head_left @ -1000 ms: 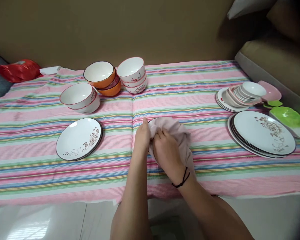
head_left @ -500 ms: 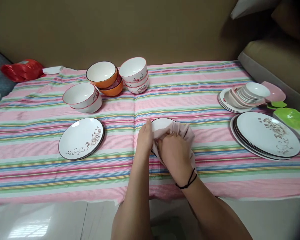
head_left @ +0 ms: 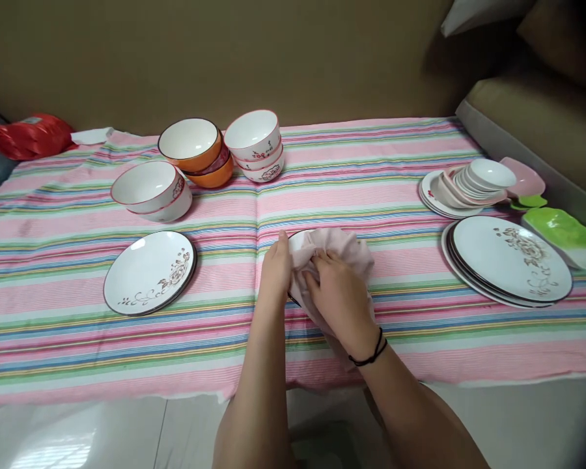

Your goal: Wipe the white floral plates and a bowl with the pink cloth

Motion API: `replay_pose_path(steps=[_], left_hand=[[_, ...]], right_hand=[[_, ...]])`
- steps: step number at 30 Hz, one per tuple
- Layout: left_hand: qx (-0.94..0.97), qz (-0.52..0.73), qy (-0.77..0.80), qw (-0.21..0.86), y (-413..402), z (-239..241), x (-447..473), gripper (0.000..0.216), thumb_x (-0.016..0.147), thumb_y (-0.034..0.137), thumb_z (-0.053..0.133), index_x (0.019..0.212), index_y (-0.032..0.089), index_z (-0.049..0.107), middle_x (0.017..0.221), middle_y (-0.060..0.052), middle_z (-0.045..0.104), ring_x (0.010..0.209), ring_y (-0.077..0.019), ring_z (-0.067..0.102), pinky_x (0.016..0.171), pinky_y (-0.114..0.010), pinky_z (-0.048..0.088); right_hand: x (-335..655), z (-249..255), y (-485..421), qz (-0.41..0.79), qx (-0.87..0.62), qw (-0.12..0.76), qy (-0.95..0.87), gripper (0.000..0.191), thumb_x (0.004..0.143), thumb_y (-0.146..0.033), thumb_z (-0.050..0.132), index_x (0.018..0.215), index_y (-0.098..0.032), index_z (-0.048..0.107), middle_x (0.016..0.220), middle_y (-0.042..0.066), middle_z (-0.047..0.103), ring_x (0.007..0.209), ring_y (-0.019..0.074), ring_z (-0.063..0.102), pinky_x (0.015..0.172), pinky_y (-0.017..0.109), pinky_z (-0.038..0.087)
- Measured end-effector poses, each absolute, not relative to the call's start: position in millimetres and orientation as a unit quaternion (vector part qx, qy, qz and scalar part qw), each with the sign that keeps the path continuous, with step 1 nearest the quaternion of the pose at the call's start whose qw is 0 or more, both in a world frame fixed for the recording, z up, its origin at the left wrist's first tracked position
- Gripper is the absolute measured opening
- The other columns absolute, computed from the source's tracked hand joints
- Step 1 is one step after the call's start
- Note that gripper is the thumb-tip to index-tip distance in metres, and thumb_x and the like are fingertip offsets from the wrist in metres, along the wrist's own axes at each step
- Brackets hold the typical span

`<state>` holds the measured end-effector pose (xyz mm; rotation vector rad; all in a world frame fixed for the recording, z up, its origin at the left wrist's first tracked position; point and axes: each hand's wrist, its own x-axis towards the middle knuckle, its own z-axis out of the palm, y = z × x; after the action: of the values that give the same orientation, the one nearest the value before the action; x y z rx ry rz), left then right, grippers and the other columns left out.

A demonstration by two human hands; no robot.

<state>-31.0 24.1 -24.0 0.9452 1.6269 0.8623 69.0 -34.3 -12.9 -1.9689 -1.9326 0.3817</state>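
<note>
In the head view a white plate with a dark rim point(head_left: 297, 242) is in front of me, mostly covered by a pale pink cloth point(head_left: 346, 247). My left hand point(head_left: 276, 266) grips the plate's left edge, thumb up along the rim. My right hand point(head_left: 339, 293), with a black cord round its wrist, presses the cloth onto the plate, fingers bunched in the fabric. To the left lies a small stack of flower-patterned plates point(head_left: 146, 270). A stack of larger plates with the same brown flower point(head_left: 508, 257) lies to the right.
White bowls point(head_left: 149, 185), orange bowls point(head_left: 190, 143) and more white bowls point(head_left: 254, 137) stand stacked at the back left. Small dishes point(head_left: 488, 179) and a green leaf-shaped dish point(head_left: 559, 228) sit at the right. A red bundle point(head_left: 29, 135) lies far left on the striped cloth point(head_left: 224, 352).
My right hand has opened out a little from a tighter fist, and the cloth now spreads over more of the plate. My left hand keeps its hold. The view has shifted slightly right.
</note>
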Motion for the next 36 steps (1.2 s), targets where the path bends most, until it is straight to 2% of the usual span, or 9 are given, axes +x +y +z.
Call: replay_pose_path(steps=[3,5,9,11,15,17,22,27,36], left_hand=[[0.39,0.359,0.675,0.513,24,-23,-32,0.053,0.087,0.061,0.036,0.093,0.017,0.064,0.109,-0.013,0.067,0.105,-0.0279,0.06,0.092,-0.036,0.043],[0.387,0.358,0.677,0.513,23,-22,-31,0.051,0.087,0.06,0.036,0.091,0.017,0.064,0.107,-0.013,0.068,0.105,-0.028,0.06,0.091,-0.035,0.043],[0.387,0.362,0.671,0.519,22,-22,-31,0.049,0.089,0.056,0.036,0.087,0.017,0.065,0.105,-0.012,0.069,0.104,-0.0271,0.06,0.092,-0.034,0.044],[0.39,0.372,0.659,0.525,22,-23,-31,0.048,0.089,0.056,0.036,0.091,0.017,0.065,0.108,-0.011,0.068,0.105,-0.0264,0.06,0.092,-0.034,0.043],[0.391,0.37,0.661,0.523,22,-24,-32,0.051,0.087,0.06,0.037,0.095,0.017,0.064,0.114,-0.011,0.066,0.106,-0.0269,0.06,0.092,-0.034,0.043],[0.389,0.358,0.671,0.52,22,-24,-32,0.053,0.086,0.062,0.036,0.094,0.017,0.064,0.114,-0.012,0.066,0.106,-0.0278,0.059,0.092,-0.035,0.043],[0.387,0.362,0.672,0.518,22,-21,-31,0.051,0.088,0.06,0.035,0.094,0.018,0.064,0.109,-0.012,0.067,0.108,-0.0279,0.059,0.092,-0.035,0.043],[0.387,0.357,0.672,0.52,21,-20,-31,0.05,0.09,0.055,0.034,0.094,0.016,0.064,0.112,-0.012,0.066,0.105,-0.026,0.06,0.091,-0.033,0.043],[0.392,0.367,0.667,0.516,20,-24,-32,0.052,0.088,0.059,0.036,0.096,0.017,0.064,0.114,-0.012,0.066,0.106,-0.0262,0.059,0.092,-0.033,0.042]], right_hand=[[71,-11,-34,0.136,-0.707,0.152,-0.678,0.024,0.088,-0.023,0.046,0.086,-0.017,0.069,0.091,0.012,0.069,0.089,0.0257,0.062,0.072,0.035,0.046],[70,-10,-33,0.151,-0.672,0.166,-0.706,0.025,0.087,-0.02,0.046,0.079,-0.018,0.069,0.085,0.009,0.07,0.088,0.024,0.063,0.075,0.034,0.046],[69,-13,-27,0.186,-0.605,0.233,-0.739,0.024,0.086,-0.016,0.048,0.098,-0.022,0.067,0.107,0.004,0.068,0.113,0.0212,0.055,0.091,0.033,0.042],[73,-15,-23,0.179,-0.625,0.239,-0.722,0.024,0.085,-0.018,0.05,0.102,-0.023,0.067,0.113,0.004,0.066,0.111,0.0216,0.055,0.089,0.033,0.042],[84,-11,-21,0.165,-0.673,0.195,-0.694,0.025,0.087,-0.019,0.045,0.079,-0.02,0.069,0.085,0.006,0.07,0.08,0.0213,0.061,0.069,0.032,0.042],[86,-9,-23,0.179,-0.664,0.19,-0.701,0.027,0.085,-0.015,0.044,0.075,-0.02,0.069,0.078,0.005,0.069,0.073,0.0196,0.059,0.065,0.031,0.04],[79,-13,-22,0.199,-0.607,0.222,-0.736,0.026,0.081,-0.009,0.044,0.07,-0.018,0.065,0.077,0.004,0.064,0.073,0.0167,0.055,0.066,0.029,0.039],[77,-20,-15,0.192,-0.615,0.254,-0.721,0.02,0.083,-0.011,0.045,0.076,-0.016,0.063,0.087,0.006,0.063,0.08,0.0173,0.055,0.07,0.028,0.039],[86,-16,-13,0.165,-0.638,0.226,-0.718,0.016,0.077,-0.009,0.048,0.067,-0.018,0.056,0.077,0.004,0.058,0.073,0.0171,0.05,0.063,0.028,0.035]])
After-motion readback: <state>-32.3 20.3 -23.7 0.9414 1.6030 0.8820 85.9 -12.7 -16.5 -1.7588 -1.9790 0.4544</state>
